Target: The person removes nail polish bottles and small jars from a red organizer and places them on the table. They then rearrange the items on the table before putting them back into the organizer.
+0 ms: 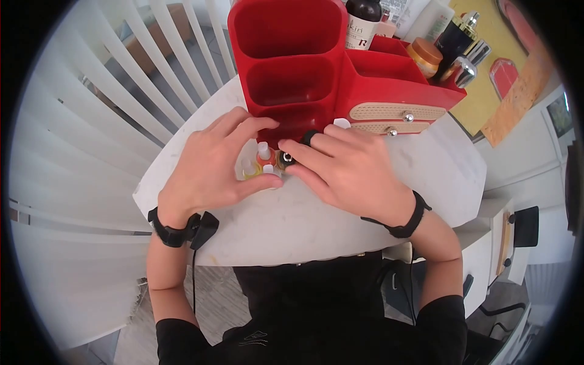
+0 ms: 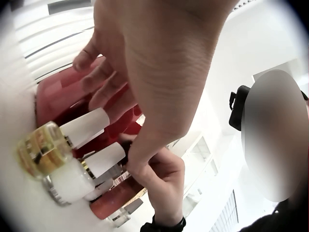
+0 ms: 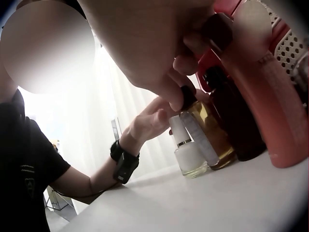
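My left hand [image 1: 210, 155] curves around the left side of a small cluster of bottles, thumb in front and fingers spread behind. Among them are a nail polish bottle with yellowish liquid [image 2: 43, 150], a milky white nail polish bottle [image 2: 72, 181] and an orange bottle [image 1: 264, 157], all white-capped. At the right side, my right hand [image 1: 356, 161] pinches the black cap of a bottle of amber liquid [image 3: 219, 140] between thumb and index finger. That bottle stands on the table. Beyond it are a dark bottle [image 3: 237, 121] and a coral-red bottle [image 3: 275, 101], partly under the right hand.
A red organizer [image 1: 243, 67] with open compartments stands behind the hands. Woven-front drawers [image 1: 389, 112] with round knobs are at its right, with cosmetics above, including an orange-lidded jar [image 1: 424, 55]. White blinds [image 1: 97, 152] hang left of the white table [image 1: 292, 237].
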Demonstrator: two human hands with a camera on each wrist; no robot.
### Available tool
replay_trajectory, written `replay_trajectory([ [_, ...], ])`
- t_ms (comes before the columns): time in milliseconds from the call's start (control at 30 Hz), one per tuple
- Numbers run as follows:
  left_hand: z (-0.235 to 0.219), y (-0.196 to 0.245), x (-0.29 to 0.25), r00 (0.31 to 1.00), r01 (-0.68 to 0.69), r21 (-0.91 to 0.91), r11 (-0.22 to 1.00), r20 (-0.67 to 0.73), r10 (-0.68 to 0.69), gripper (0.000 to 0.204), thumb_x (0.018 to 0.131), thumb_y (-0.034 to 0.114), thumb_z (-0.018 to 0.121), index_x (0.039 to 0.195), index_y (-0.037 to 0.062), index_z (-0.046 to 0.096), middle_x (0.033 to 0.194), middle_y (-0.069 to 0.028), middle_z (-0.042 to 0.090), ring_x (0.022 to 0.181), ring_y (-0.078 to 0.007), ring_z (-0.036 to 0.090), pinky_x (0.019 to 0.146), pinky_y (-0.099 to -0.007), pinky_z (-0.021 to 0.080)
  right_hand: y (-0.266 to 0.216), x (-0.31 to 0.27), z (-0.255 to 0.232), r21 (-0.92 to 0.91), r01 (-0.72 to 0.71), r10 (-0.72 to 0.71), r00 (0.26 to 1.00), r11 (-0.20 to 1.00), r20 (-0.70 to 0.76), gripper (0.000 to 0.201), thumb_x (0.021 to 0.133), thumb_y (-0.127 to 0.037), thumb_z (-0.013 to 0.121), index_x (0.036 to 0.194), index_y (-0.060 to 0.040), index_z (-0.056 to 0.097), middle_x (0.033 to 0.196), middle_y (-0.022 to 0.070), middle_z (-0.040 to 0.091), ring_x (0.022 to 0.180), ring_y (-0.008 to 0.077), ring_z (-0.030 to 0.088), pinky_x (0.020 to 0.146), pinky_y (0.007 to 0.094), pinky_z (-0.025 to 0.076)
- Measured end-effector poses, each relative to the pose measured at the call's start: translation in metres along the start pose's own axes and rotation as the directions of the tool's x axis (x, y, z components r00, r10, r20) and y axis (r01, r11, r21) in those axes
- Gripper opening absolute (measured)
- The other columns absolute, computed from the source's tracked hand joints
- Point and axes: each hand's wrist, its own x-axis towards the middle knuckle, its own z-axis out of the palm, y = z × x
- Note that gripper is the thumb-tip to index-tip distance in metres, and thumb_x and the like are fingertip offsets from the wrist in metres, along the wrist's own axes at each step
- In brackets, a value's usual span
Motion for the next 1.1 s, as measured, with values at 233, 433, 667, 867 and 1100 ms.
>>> replay_trajectory([
  [233, 0.029, 0.0, 0.009, 0.963, -0.203, -0.053, 0.978, -0.194, 0.189, 0.069, 0.079, 0.028, 0.095, 0.14, 0.0083, 0.07, 0.118, -0.0066, 0.074, 0.102, -0.0336, 0.067, 0.095, -0.044, 0.054, 0.003, 0.006, -0.021, -0.023, -0.061, 0.061, 0.998, 0.998, -0.014, 0.034, 0.083, -0.027, 0.092, 0.111, -0.0128, 0.078, 0.078, 0.0004, 0.06, 0.075, 0.0196, 0.065, 0.059, 0.0344, 0.051],
  [433, 0.044, -0.007, 0.016, 0.938, -0.251, -0.08, 0.965, -0.265, 0.222, 0.052, 0.084, 0.016, 0.088, 0.133, 0.0098, 0.074, 0.105, -0.0068, 0.076, 0.097, -0.0308, 0.066, 0.09, -0.0414, 0.054, 0.027, -0.006, -0.076, 0.019, -0.368, 0.351, 0.901, 0.93, 0.256, 0.027, 0.085, -0.02, 0.091, 0.105, -0.0131, 0.073, 0.077, -0.0003, 0.075, 0.062, 0.0191, 0.066, 0.059, 0.0324, 0.051],
  [667, 0.046, -0.005, 0.013, 0.931, -0.243, -0.014, 0.97, -0.283, 0.23, 0.041, 0.085, 0.006, 0.08, 0.126, 0.0087, 0.076, 0.103, -0.0062, 0.074, 0.089, -0.0301, 0.065, 0.082, -0.0396, 0.055, 0.024, -0.018, -0.048, 0.073, -0.27, 0.244, 0.937, 0.96, 0.251, 0.027, 0.085, -0.02, 0.09, 0.105, -0.0133, 0.073, 0.081, -0.0035, 0.079, 0.065, 0.0164, 0.071, 0.06, 0.0332, 0.052],
  [867, 0.048, -0.005, 0.012, 0.943, -0.236, -0.052, 0.97, -0.255, 0.216, 0.049, 0.083, 0.007, 0.082, 0.131, 0.0086, 0.075, 0.105, -0.0068, 0.074, 0.088, -0.029, 0.065, 0.081, -0.0393, 0.055, 0.014, -0.013, -0.039, 0.261, -0.328, 0.275, 0.936, 0.908, 0.219, 0.025, 0.087, -0.016, 0.086, 0.108, -0.0127, 0.073, 0.08, -0.0035, 0.076, 0.071, 0.0201, 0.073, 0.064, 0.0335, 0.055],
  [1100, 0.032, -0.001, 0.006, 0.955, -0.276, -0.17, 0.946, -0.157, 0.25, 0.073, 0.075, 0.011, 0.074, 0.147, 0.0057, 0.066, 0.127, -0.012, 0.073, 0.107, -0.0327, 0.065, 0.098, -0.0437, 0.053, 0.002, -0.013, -0.011, 0.281, -0.102, 0.084, 0.993, 0.954, 0.078, 0.037, 0.086, -0.017, 0.091, 0.119, -0.0119, 0.075, 0.089, 0.0004, 0.076, 0.071, 0.0234, 0.072, 0.065, 0.0346, 0.057],
])
